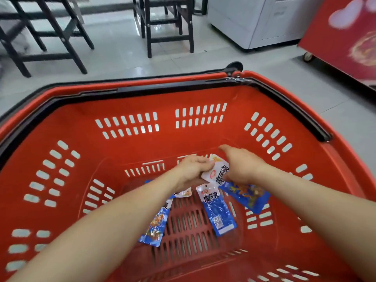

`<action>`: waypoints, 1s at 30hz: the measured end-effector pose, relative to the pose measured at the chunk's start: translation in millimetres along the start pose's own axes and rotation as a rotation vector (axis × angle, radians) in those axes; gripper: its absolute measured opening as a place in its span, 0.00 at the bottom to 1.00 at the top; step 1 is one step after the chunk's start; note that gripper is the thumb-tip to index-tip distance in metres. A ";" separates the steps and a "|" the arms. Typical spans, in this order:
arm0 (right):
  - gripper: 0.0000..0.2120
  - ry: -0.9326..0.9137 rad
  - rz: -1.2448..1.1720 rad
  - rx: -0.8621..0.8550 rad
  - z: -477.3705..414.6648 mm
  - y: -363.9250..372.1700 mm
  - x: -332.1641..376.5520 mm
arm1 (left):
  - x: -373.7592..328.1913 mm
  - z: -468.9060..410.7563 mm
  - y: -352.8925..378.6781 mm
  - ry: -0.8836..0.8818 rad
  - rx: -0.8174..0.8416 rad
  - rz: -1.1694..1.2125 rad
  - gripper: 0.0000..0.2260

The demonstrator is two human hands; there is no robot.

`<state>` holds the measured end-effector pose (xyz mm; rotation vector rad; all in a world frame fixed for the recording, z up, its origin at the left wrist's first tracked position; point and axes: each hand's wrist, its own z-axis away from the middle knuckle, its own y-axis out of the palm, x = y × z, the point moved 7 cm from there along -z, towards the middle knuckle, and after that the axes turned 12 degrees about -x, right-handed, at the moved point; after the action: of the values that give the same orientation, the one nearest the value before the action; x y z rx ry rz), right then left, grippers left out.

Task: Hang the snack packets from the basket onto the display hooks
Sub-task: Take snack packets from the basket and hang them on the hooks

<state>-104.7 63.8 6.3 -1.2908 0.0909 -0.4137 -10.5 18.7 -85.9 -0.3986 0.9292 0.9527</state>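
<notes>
Early days, by my reckoning: I see nothing hung yet, and no display hooks are in view. Both arms reach down into the red basket [61, 127]. The left hand [191, 169] has its grip pinched on a white-topped packet [216, 171] near the far end of the basket floor. The right hand [242, 165] lies against that same packet, but I cannot tell its grip. More packets wait on the basket floor: a middle packet [218, 212], a left packet [155, 226], and a right packet [247, 195] under the right wrist. Beyond the basket's far rim stand dark stools [168, 23] and a white cabinet [254, 23], well apart. Nothing seems to block the hands.
</notes>
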 end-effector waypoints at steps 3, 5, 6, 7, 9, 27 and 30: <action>0.35 -0.022 0.160 -0.089 -4.3 -17.8 -4.7 | 19.5 -12.8 10.3 0.366 0.012 -0.818 0.12; 0.36 -0.037 0.196 -0.074 -5.4 -23.5 -2.5 | 58.8 -15.9 24.6 0.587 0.191 -1.526 0.29; 0.37 -0.046 0.200 -0.063 -6.2 -23.7 -1.6 | 75.5 -16.2 30.2 0.632 0.281 -1.701 0.35; 0.36 -0.054 0.190 -0.051 -7.1 -22.5 -1.1 | 85.9 -15.6 35.0 0.653 0.324 -1.778 0.38; 0.34 -0.065 0.146 -0.021 -8.4 -21.5 -1.6 | 91.5 -17.5 41.7 0.730 0.326 -1.877 0.38; 0.35 0.205 -0.735 0.474 17.2 18.3 -1.7 | -65.3 88.3 -8.0 1.552 0.047 -1.328 0.15; 0.27 0.055 -0.758 0.388 11.1 7.2 12.8 | -56.8 81.9 -16.3 1.376 -0.022 -1.318 0.12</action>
<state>-87.9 71.1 4.7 -0.8902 -0.4292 -1.0583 29.6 34.3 5.5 -1.5243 1.4721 -0.7025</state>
